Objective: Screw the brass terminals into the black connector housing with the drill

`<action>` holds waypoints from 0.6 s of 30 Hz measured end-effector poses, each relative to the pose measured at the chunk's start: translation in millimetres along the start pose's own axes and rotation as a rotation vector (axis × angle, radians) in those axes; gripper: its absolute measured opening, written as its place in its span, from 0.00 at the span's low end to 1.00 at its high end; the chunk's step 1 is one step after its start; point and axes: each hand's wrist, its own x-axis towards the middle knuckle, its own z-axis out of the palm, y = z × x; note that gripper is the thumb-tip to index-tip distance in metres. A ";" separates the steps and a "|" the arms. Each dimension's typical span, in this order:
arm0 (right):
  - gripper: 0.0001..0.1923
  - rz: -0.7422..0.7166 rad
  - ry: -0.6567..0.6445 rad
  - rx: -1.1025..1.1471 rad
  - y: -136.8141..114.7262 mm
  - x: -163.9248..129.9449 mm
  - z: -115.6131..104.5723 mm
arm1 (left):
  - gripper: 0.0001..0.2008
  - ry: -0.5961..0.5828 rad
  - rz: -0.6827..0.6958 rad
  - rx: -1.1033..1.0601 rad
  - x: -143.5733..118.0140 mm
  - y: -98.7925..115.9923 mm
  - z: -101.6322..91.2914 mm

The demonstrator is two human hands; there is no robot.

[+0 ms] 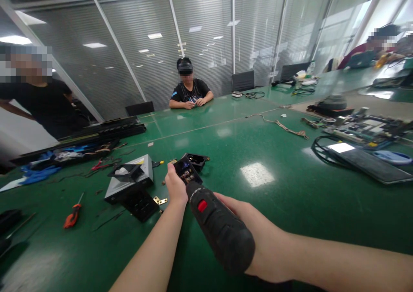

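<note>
Right hand [254, 236] grips driver [219, 227]; tip hidden behind part [187, 171].

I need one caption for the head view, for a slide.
Right hand aims black electric screwdriver at small black part held by left hand.

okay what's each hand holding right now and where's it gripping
The right hand grips a black electric screwdriver around its handle. The left hand holds a small black electronic part by its near end.
</note>
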 end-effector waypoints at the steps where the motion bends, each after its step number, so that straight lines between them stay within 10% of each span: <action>1: 0.23 0.031 -0.007 0.015 -0.8 -0.6 0.8 | 0.34 -0.001 -0.004 -0.005 -0.6 0.9 0.4; 18: 0.18 0.017 0.001 0.056 -5.7 -0.7 4.4 | 0.34 -0.029 -0.017 -0.063 -1.9 -0.3 1.1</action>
